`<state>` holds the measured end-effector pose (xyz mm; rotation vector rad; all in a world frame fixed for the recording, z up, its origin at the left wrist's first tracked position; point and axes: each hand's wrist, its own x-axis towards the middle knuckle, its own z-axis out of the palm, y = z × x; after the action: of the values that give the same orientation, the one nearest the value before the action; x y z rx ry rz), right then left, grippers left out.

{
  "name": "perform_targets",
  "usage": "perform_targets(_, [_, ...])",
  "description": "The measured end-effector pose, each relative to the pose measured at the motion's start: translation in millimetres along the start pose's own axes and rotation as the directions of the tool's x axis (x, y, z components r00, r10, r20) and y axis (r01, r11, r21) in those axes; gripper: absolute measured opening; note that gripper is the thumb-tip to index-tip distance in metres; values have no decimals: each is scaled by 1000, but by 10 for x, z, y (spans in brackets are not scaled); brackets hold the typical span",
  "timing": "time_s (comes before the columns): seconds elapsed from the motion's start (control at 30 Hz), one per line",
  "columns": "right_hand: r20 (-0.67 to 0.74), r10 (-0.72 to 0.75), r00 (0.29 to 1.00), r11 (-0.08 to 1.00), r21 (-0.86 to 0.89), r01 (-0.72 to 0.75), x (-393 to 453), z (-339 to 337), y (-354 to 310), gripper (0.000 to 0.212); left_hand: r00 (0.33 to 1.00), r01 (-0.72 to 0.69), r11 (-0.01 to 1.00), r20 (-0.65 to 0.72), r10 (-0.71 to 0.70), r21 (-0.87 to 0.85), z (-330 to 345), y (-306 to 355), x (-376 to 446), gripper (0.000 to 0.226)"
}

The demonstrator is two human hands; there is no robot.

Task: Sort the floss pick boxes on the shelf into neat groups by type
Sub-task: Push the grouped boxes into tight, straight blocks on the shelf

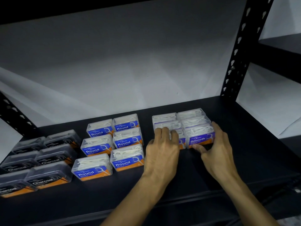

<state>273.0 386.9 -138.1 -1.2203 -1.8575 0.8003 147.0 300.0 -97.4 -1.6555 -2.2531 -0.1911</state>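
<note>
Three groups of clear floss pick boxes stand on the black shelf (236, 157). Several black Charcoal boxes (44, 160) sit at the left, several blue Round boxes (112, 144) in the middle, and several Smooth boxes (184, 123) at the right, each in two columns. My left hand (162, 147) lies over the front left Smooth box, fingers curled on its top and hiding most of it. My right hand (215, 144) grips the front right Smooth box (201, 137), fingers along its right side and thumb on its front.
A black slotted upright (241, 51) rises at the right rear, another at the far left (14, 115). White wall backs the shelf. A second shelf unit (283, 51) stands to the right. An upper shelf edge runs overhead.
</note>
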Motion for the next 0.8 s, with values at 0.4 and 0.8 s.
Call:
perform_targets(0.4, [22, 11, 1000, 1000, 6, -11, 15, 3, 16, 99, 1000, -3, 998, -12, 2, -56, 57, -32, -4, 69])
perform_targets(0.8, [380, 56, 923, 972, 189, -137, 431, -318, 186, 125, 810, 430, 807, 568, -146, -406, -240, -293, 482, 138])
